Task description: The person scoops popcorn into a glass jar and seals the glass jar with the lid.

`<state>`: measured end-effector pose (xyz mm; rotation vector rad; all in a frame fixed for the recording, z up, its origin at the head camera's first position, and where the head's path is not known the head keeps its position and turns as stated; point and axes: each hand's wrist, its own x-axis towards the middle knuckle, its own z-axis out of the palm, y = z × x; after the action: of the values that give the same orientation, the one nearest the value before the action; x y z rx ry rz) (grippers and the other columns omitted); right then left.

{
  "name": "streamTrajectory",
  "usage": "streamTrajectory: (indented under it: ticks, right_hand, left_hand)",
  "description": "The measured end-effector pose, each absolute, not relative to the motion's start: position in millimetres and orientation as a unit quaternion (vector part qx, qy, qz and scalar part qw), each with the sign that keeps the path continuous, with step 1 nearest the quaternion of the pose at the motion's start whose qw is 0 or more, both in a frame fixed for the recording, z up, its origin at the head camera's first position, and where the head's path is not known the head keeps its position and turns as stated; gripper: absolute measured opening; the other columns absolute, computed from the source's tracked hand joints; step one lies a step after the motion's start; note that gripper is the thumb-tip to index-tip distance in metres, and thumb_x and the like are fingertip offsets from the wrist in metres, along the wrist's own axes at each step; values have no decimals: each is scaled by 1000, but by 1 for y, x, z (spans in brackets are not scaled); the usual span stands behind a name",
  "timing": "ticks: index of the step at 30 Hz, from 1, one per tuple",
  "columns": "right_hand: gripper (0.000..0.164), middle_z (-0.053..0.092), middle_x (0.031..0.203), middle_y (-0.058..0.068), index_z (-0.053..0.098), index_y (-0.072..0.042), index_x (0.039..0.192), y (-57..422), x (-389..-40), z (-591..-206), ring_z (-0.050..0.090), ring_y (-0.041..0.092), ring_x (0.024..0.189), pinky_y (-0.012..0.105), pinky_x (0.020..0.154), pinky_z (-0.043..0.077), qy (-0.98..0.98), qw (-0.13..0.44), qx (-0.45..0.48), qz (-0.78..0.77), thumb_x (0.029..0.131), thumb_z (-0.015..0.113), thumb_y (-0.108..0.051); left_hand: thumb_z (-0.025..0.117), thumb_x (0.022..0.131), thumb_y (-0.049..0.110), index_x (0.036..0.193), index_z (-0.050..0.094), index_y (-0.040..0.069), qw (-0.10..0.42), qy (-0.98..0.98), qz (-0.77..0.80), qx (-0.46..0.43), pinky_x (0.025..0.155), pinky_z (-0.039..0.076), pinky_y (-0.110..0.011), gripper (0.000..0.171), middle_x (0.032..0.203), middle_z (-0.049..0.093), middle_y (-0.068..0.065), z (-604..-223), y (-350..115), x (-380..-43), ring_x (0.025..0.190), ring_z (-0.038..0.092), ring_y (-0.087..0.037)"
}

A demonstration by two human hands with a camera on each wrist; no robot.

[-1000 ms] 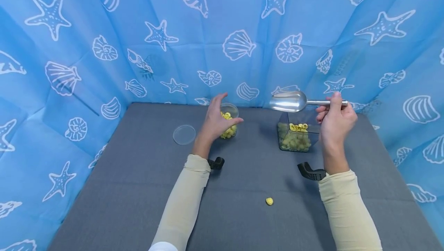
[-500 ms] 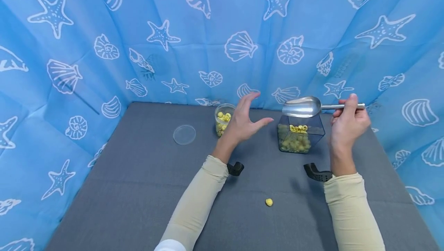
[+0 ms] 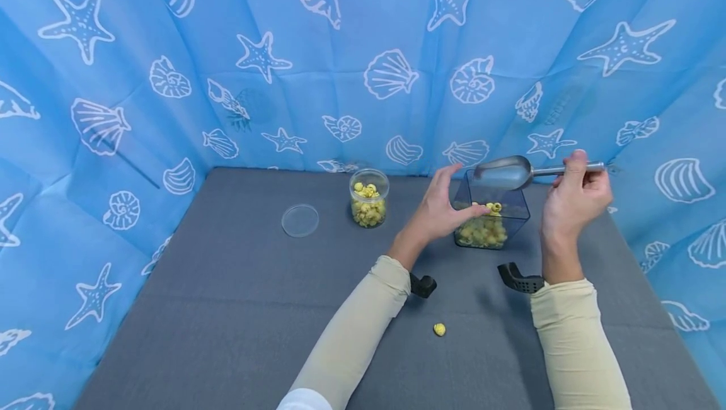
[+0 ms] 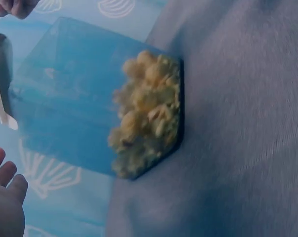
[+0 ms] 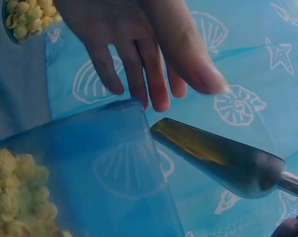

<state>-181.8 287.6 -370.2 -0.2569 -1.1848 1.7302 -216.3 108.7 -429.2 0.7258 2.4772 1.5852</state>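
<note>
My right hand point(image 3: 573, 205) grips the handle of a metal scoop point(image 3: 503, 174), which hangs over the open top of a clear square container point(image 3: 513, 224). Popcorn point(image 4: 149, 98) fills the lower part of that container. In the right wrist view the scoop point(image 5: 223, 160) looks bare inside. My left hand point(image 3: 433, 211) reaches beside the container's left side with thumb and fingers spread. Seen from the right wrist, the left hand's fingers point(image 5: 151, 74) are straight near the container's upper corner; whether they touch it I cannot tell.
A clear round jar point(image 3: 368, 202) with popcorn in it stands uncovered left of my left hand. Its clear lid point(image 3: 300, 220) lies on the grey table point(image 3: 227, 315) farther left. One popcorn piece point(image 3: 439, 329) lies near the front. A blue curtain point(image 3: 334, 51) hangs behind.
My left hand has left the round jar and moved right to the square container, fingers still spread. My right hand has shifted slightly right with the scoop, which now sits over the container.
</note>
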Motion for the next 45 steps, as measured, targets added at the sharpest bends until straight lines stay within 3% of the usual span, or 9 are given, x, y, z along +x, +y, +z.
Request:
streamTrajectory:
  ticks: [7,17,27,35,41,45]
  right_hand:
    - [23,48,60,-10,71,-13,86,286,-176,-372,42,2,53,17,55,34,-616,489,-141,600,103,61,-23]
    - [24,53,71,-16,69,-22,93,289,-184,-405,45,-1,63,17,59,35,-739,423,-135,506,106,55,-36]
    - [36,47,64,-10,66,-9,101,290,-188,-418,43,3,48,17,48,38,-749,363,-119,541,108,47,-38]
    - [35,43,65,-17,67,-7,98,289,-190,-426,37,-1,53,19,55,31,-792,406,-120,439,109,48,-35]
    - [43,37,66,-8,59,6,93,288,-189,-431,30,2,57,26,60,26,-815,420,-106,386,108,50,-33]
    - [44,37,65,-2,54,1,83,288,-189,-429,30,5,56,26,59,25,-831,402,-93,374,108,49,-35]
  left_hand:
    - [86,78,52,163,12,36,81,816,528,219,116,43,-46,114,168,19,5,-432,133,-220,154,31,-20]
    - [90,74,46,165,2,33,97,829,505,217,120,40,-44,127,171,15,3,-430,148,-226,158,24,-19]
    - [94,70,45,163,8,37,87,817,533,204,114,45,-39,127,164,24,9,-443,149,-228,148,37,-15]
    - [92,72,44,163,18,34,103,812,535,210,116,44,-43,117,168,20,8,-446,149,-232,153,33,-18]
    - [91,74,41,162,19,34,113,802,545,215,117,43,-42,115,169,19,7,-449,149,-232,153,33,-18]
    - [90,75,40,163,19,33,110,803,545,215,117,43,-43,113,169,19,7,-449,148,-233,153,32,-19]
